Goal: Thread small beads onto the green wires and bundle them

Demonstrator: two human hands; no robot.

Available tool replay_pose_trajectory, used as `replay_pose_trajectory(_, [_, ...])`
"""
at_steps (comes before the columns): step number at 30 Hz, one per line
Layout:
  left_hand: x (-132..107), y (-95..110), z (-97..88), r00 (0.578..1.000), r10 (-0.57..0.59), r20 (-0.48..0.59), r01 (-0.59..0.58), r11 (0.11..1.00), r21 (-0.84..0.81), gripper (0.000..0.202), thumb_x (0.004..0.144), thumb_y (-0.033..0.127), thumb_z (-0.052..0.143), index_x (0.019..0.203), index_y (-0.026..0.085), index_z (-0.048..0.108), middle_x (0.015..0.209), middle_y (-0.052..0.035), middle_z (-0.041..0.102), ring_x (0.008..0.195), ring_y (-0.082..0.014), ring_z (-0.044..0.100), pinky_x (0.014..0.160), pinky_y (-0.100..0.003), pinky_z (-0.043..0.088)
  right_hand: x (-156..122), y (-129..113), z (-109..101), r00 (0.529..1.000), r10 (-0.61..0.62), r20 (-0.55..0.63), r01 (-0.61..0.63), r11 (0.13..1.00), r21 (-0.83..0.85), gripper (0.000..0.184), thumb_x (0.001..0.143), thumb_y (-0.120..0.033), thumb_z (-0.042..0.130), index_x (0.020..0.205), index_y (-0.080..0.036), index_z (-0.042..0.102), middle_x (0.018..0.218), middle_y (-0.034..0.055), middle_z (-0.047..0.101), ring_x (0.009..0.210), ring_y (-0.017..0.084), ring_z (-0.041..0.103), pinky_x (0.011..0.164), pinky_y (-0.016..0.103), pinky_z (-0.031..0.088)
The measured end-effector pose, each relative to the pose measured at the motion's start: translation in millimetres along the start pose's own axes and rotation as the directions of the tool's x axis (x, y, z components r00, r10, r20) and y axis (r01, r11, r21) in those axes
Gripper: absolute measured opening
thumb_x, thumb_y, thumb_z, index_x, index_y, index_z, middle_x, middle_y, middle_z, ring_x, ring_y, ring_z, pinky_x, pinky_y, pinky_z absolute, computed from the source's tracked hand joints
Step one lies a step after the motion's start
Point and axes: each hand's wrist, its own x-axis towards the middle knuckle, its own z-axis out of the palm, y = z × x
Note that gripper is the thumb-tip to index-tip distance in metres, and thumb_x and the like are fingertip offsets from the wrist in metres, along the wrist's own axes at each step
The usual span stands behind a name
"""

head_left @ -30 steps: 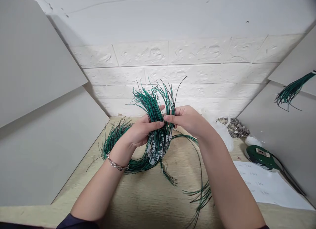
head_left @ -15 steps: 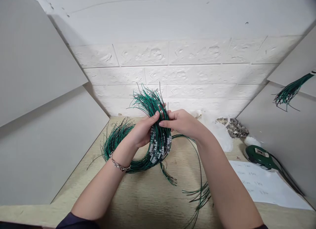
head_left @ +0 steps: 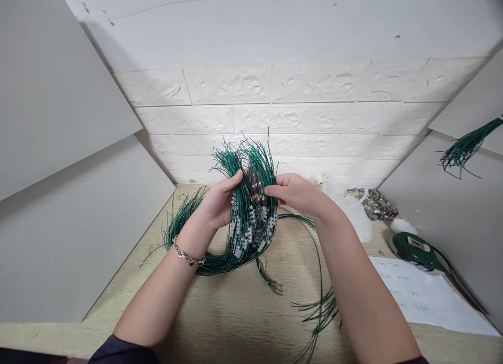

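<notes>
A thick bundle of green and black wires point(head_left: 226, 262) curves over the table, its loose ends raised between my hands. Small white connectors point(head_left: 245, 238) cluster along the wires just below my fingers. My left hand point(head_left: 223, 199) is closed round the left part of the bundle, thumb on top. With thumb and fingers, my right hand point(head_left: 293, 194) grips the right part. A gap shows between the two parts, with some fingertips visible in it. The far ends of the bundle lie behind my left wrist, which wears a chain bracelet point(head_left: 188, 253).
Loose green and black wires point(head_left: 320, 311) lie by my right forearm. At the right are a green tape measure point(head_left: 418, 250), a sheet of paper with writing point(head_left: 436, 301) and a clear bag of small metallic parts point(head_left: 375, 204). Another wire bunch point(head_left: 469, 144) hangs above. Grey panels point(head_left: 129, 238) flank the table.
My hands have moved slightly apart, and the raised wires have spread into two parts with a gap between. More of the white connectors now show.
</notes>
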Motion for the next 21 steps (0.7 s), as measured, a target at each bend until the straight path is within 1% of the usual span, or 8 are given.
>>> replay_pose_trajectory(5, [0, 1, -2.1, 1.000, -0.024, -0.007, 0.024, 1.000, -0.007, 0.031, 0.077, 0.035, 0.053, 0.097, 0.013, 0.063, 0.075, -0.0083, 0.066, 0.078, -0.0241, 0.063, 0.071, -0.036, 0.050, -1, 1, 0, 1.000, -0.016, 0.016, 0.015, 1.000, 0.026, 0.018, 0.070, -0.030, 0.051, 0.064, -0.014, 0.056, 0.059, -0.0012, 0.050, 0.054, 0.007, 0.041, 0.052, 0.023, 0.032])
replay_pose_trajectory(10, [-1, 0, -1.4, 1.000, -0.004, -0.028, 0.004, 1.000, 0.011, 0.033, 0.078, 0.035, 0.051, 0.099, 0.013, 0.062, 0.078, -0.0088, 0.066, 0.080, -0.0242, 0.063, 0.072, -0.036, 0.050, -2, -2, 1, 1.000, -0.023, 0.001, 0.023, 1.000, 0.017, 0.017, 0.070, -0.028, 0.052, 0.061, -0.014, 0.055, 0.056, -0.0023, 0.048, 0.052, 0.008, 0.040, 0.053, 0.024, 0.032])
replay_pose_trajectory(14, [-2, -3, 2.4, 1.000, 0.008, -0.001, -0.008, 0.999, 0.042, 0.033, 0.078, 0.036, 0.052, 0.101, 0.014, 0.062, 0.080, -0.0085, 0.066, 0.081, -0.0235, 0.063, 0.072, -0.034, 0.050, -4, -6, 5, 0.997, -0.077, 0.024, 0.077, 0.997, 0.014, 0.015, 0.072, -0.027, 0.050, 0.069, -0.014, 0.057, 0.064, -0.0010, 0.052, 0.059, 0.009, 0.044, 0.059, 0.025, 0.035])
replay_pose_trajectory(17, [-1, -6, 5.9, 1.000, -0.004, 0.001, 0.004, 0.998, 0.069, 0.035, 0.077, 0.036, 0.054, 0.104, 0.015, 0.061, 0.083, -0.0081, 0.066, 0.081, -0.0226, 0.062, 0.073, -0.033, 0.049, -6, -8, 8, 0.997, -0.082, 0.005, 0.082, 0.995, -0.051, 0.018, 0.075, -0.030, 0.048, 0.069, -0.014, 0.056, 0.065, -0.0006, 0.052, 0.060, 0.009, 0.043, 0.059, 0.025, 0.035])
replay_pose_trajectory(19, [0, -9, 7.6, 0.999, 0.029, -0.031, -0.025, 0.995, 0.101, 0.036, 0.077, 0.036, 0.054, 0.108, 0.017, 0.059, 0.089, -0.0073, 0.065, 0.084, -0.0212, 0.061, 0.076, -0.033, 0.048, -8, -11, 11, 0.997, -0.074, -0.015, 0.071, 0.989, -0.132, 0.022, 0.077, -0.033, 0.046, 0.069, -0.015, 0.055, 0.063, -0.0007, 0.050, 0.059, 0.009, 0.043, 0.059, 0.026, 0.034])
replay_pose_trajectory(21, [1, -11, 8.1, 0.995, 0.073, -0.070, -0.064, 0.990, 0.128, 0.037, 0.079, 0.038, 0.052, 0.111, 0.020, 0.057, 0.099, -0.0065, 0.064, 0.091, -0.0195, 0.059, 0.081, -0.032, 0.046, -12, -16, 16, 0.997, -0.066, -0.040, 0.055, 0.970, -0.235, 0.026, 0.079, -0.036, 0.043, 0.066, -0.016, 0.053, 0.061, -0.0003, 0.049, 0.058, 0.011, 0.042, 0.059, 0.027, 0.034])
